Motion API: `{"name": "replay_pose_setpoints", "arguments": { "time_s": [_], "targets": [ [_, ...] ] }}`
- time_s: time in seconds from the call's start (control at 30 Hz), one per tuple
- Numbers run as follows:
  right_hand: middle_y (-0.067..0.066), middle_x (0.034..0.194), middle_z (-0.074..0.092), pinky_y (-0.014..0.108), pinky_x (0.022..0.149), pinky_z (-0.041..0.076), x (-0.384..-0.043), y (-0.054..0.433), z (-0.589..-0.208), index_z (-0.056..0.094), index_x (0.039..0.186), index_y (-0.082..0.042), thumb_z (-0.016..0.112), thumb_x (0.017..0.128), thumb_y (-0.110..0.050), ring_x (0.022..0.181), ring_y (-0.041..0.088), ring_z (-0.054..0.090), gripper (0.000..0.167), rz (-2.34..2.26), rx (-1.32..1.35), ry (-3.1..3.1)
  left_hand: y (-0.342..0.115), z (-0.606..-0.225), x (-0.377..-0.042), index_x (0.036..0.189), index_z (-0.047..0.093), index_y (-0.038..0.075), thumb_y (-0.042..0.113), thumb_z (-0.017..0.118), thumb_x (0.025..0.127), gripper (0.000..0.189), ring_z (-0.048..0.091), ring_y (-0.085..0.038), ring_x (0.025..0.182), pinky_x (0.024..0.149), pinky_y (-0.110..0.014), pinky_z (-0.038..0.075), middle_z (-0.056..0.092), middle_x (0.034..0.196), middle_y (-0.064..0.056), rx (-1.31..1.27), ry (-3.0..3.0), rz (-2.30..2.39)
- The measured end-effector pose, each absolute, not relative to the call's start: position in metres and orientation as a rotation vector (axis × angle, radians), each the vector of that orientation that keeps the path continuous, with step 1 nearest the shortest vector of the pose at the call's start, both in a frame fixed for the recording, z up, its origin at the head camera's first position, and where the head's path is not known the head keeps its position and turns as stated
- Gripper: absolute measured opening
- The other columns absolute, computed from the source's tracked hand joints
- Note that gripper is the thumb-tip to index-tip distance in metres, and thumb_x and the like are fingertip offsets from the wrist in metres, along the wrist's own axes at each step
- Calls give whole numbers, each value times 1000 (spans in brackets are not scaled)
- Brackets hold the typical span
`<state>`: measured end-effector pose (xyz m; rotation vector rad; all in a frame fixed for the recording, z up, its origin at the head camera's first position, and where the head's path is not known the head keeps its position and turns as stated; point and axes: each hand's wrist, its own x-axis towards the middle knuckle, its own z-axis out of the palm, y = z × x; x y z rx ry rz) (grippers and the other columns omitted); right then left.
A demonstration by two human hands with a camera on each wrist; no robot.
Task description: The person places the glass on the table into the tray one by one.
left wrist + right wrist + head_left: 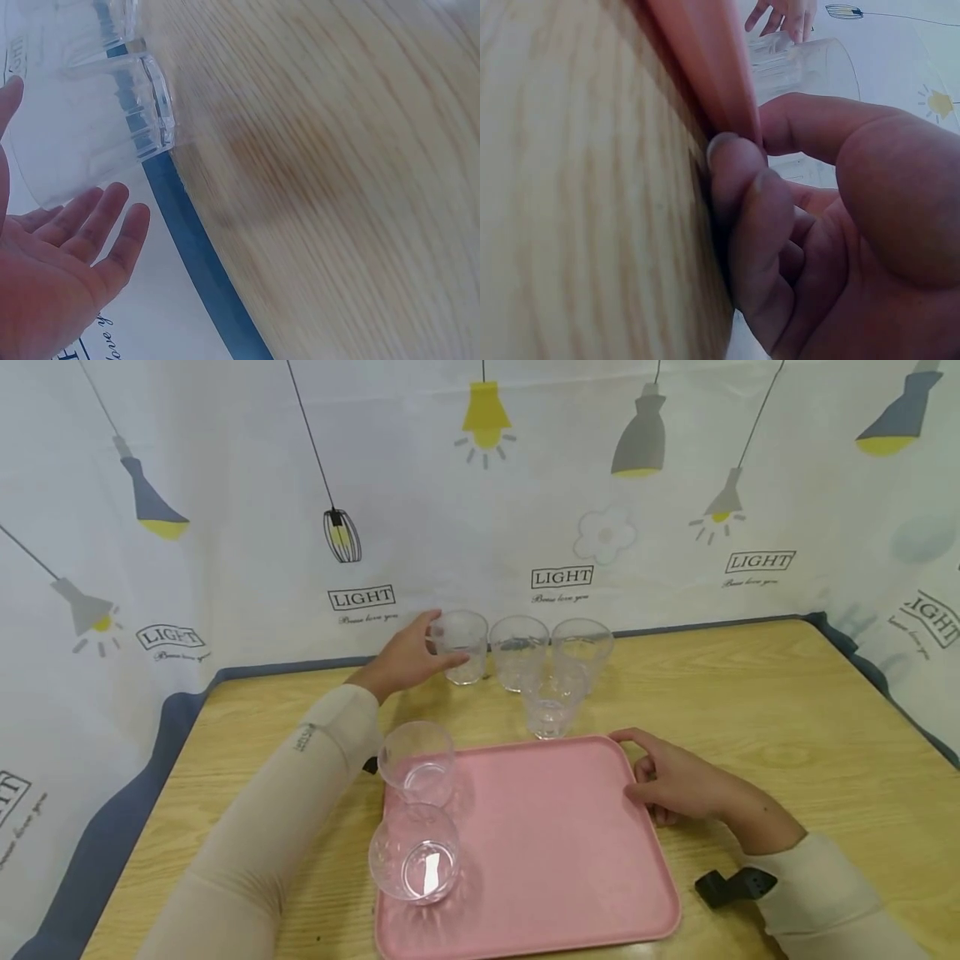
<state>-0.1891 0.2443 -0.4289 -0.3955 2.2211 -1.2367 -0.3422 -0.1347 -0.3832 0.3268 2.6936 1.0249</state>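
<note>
At the back of the table, my left hand [408, 653] reaches round the leftmost clear plastic cup [467, 647]. Its thumb and fingers are spread on either side of this upright cup; in the left wrist view the fingers [97, 225] are loosely extended by its wall, and contact is hard to tell. My right hand [678, 781] holds the right edge of a pink tray [555, 843] near its far corner, thumb on the rim and other fingers curled beside and under it. Two clear cups, a near one [415, 860] and a far one [417, 756], stand along the tray's left side.
Right of the left hand's cup stand a middle cup [519, 652], a right cup [583, 643] and, in front of them, another clear cup [552, 714] just behind the tray. A lamp-printed cloth [450, 543] hangs behind the wooden table [787, 727].
</note>
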Motion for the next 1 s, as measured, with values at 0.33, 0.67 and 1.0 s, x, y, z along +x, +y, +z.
{"name": "replay_pose_setpoints", "arguments": {
  "time_s": [0.33,0.67,1.0],
  "targets": [
    [9,72,56,30,43,50,-190,244,-429,21,155,-10,64,95,-9,47,18,55,73,-1224,-387,2235,-133,-379,-339,157,20,14,50,73,88,94,48,-30,135,108,-50,47,45,152,-10,297,2695,1071],
    [8,72,57,28,43,49,-191,243,-429,22,155,-9,63,95,-9,47,16,54,72,-1212,-376,2232,-139,-375,-334,155,25,13,46,78,85,94,51,-30,133,106,-48,49,45,152,-10,241,2684,1089],
    [8,72,57,29,44,49,-192,242,-427,20,155,-11,63,94,-8,48,17,54,75,-1219,-364,2224,-147,-368,-322,154,29,15,51,78,82,94,51,-28,132,101,-48,52,48,150,-8,270,2695,1104]
  ]
}}
